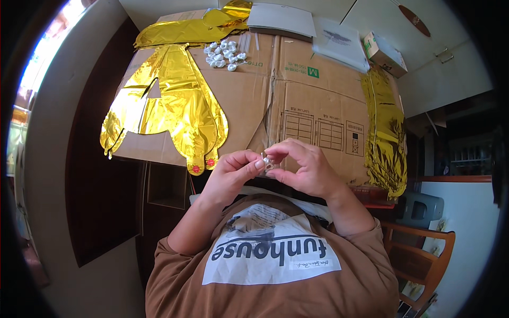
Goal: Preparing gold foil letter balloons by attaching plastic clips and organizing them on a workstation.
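Close to my chest, at the near edge of the cardboard, both hands meet at a small white coil-like piece. My left hand pinches its left side between thumb and fingers. My right hand curls around the other side, thumb and forefinger at the piece; a thin white end sticks up between them. Similar small white bundles lie in a loose pile farther off on the cardboard. To the left, a shiny gold foil balloon shaped like a letter A lies flat and uninflated.
Flattened cardboard covers the table. More gold foil lies at the far left, and a crumpled gold foil piece along the right edge. Thin clear straws, a white sheet stack and a small box stand at the back. A wooden chair is at right.
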The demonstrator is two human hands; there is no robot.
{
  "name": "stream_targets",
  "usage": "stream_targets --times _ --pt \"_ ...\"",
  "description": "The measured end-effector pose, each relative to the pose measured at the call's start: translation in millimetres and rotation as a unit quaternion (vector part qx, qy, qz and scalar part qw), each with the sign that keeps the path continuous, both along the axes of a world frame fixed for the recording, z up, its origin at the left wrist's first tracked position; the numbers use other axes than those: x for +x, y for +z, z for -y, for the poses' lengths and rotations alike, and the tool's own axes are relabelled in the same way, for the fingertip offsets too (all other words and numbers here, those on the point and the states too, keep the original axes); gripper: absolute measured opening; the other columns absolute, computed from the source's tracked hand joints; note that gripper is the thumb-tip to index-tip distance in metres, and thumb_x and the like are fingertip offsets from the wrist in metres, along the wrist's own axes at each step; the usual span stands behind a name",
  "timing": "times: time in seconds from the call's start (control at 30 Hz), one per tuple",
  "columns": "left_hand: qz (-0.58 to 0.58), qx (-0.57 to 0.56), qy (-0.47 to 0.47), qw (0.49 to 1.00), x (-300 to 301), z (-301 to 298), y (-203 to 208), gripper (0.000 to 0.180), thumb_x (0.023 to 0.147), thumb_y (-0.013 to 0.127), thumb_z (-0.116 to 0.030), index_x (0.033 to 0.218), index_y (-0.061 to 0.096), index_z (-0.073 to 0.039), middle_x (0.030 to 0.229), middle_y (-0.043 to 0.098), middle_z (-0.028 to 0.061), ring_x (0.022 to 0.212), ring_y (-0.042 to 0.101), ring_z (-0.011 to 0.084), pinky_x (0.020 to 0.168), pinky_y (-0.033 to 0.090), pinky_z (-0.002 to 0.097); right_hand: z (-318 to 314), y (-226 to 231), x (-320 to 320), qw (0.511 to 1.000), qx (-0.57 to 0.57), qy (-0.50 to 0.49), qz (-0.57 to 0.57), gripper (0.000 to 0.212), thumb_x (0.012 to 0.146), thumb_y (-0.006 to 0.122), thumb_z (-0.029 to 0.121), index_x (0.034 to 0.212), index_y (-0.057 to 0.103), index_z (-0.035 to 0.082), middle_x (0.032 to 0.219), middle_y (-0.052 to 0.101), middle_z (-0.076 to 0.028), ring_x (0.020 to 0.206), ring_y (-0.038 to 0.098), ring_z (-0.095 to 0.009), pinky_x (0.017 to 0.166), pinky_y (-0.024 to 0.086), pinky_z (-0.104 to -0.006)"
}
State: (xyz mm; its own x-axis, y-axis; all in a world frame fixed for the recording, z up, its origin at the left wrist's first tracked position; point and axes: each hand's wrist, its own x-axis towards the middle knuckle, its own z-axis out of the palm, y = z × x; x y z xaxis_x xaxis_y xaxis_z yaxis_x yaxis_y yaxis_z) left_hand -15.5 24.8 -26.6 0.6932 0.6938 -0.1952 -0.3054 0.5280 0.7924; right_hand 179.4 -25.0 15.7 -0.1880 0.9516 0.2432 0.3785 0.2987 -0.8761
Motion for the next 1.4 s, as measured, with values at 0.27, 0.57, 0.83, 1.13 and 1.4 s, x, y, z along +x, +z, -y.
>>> stream_targets --times 0.27,0.57,0.83,1.13,1.4 --pt "0.002 0.021 0.026 0.999 -1.6 -1.3 -8.9 0.011 0.092 0.062 -0.009 0.097 0.066 -0.001 0.086 0.063 0.0027 0.076 0.054 0.0079 0.07 0.043 0.0222 -7.5 -20.2 -5.4 0.971 -0.144 -0.012 -0.189 0.016 0.081 0.073 0.007 0.095 0.066 0.003 0.082 0.068 -0.002 0.075 0.064 -0.009 0.069 0.051 -0.0234" --pt "0.0 0.019 0.151 0.988 -24.0 -28.6 -5.1 0.028 0.094 0.06 -0.016 0.116 0.061 0.0 0.088 0.067 0.0063 0.069 0.053 0.0047 0.064 0.043 0.0187 -107.5 -32.3 14.7 0.883 -0.258 -0.011 -0.392 0.01 0.084 0.069 0.005 0.092 0.063 0.003 0.082 0.066 -0.002 0.07 0.064 -0.011 0.068 0.055 -0.0243" --pt "-0.058 0.072 0.17 0.981 -52.2 -25.9 -5.6 0.02 0.093 0.059 -0.01 0.108 0.064 0.002 0.085 0.066 0.0052 0.072 0.056 0.0075 0.067 0.044 0.0217 -227.6 -49.6 -19.4 0.905 -0.18 -0.091 -0.375 0.011 0.083 0.07 0.005 0.088 0.06 0.005 0.079 0.065 -0.004 0.067 0.065 -0.013 0.065 0.058 -0.0281" --pt "-0.061 0.071 0.201 0.975 -78.6 -23.6 -7.3 0.02 0.093 0.06 -0.012 0.108 0.065 0.001 0.084 0.067 0.0038 0.076 0.061 0.0073 0.067 0.044 0.0195 -305.1 -36.0 -50.1 0.998 -0.027 -0.032 -0.052 0.005 0.08 0.069 0.003 0.082 0.064 0.002 0.072 0.064 -0.002 0.062 0.06 -0.009 0.058 0.049 -0.0239" --pt "-0.056 0.058 0.215 0.973 -92.2 -21.4 -9.9 0.02 0.093 0.061 -0.011 0.108 0.065 0.003 0.085 0.066 0.0049 0.073 0.058 0.0067 0.066 0.045 0.0206 -365.1 -56.7 -62.8 0.976 0.044 -0.013 0.213 0.008 0.075 0.068 0.008 0.083 0.069 0.008 0.081 0.069 -0.01 0.071 0.066 -0.022 0.064 0.051 -0.0336"
